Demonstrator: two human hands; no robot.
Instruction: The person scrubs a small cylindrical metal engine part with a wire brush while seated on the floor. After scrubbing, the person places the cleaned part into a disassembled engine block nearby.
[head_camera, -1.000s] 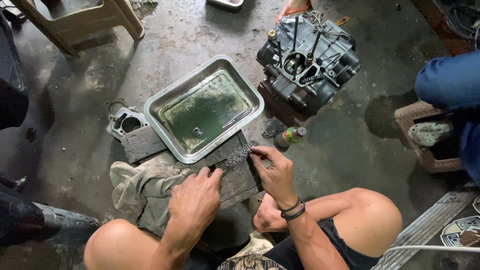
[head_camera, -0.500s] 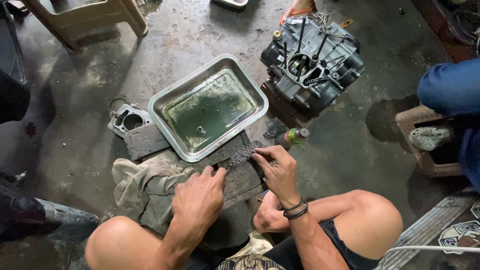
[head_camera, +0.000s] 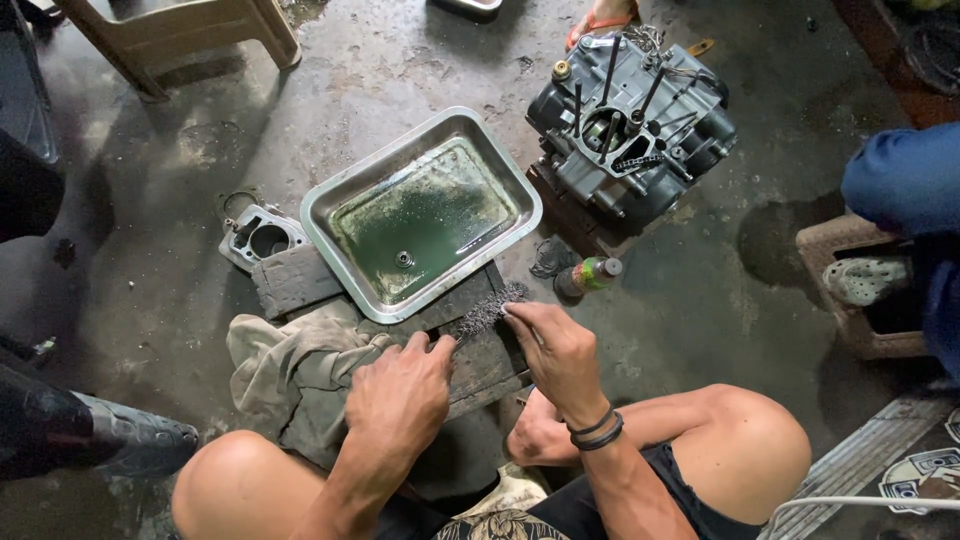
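Both hands low between the bare knees, knuckles up.
Left hand (head_camera: 400, 393): palm down, fingers curled and pressed flat, forearm running in from bottom centre. Right hand (head_camera: 556, 352): fingers pinched together at the tips, wrist slightly bent, dark bands on the wrist, forearm angling in from lower right.

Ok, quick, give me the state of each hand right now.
Left hand: closed, fingers curled, pressing down on the dark wooden board beside the rag.
Right hand: closed, fingertips pinching a wire brush.
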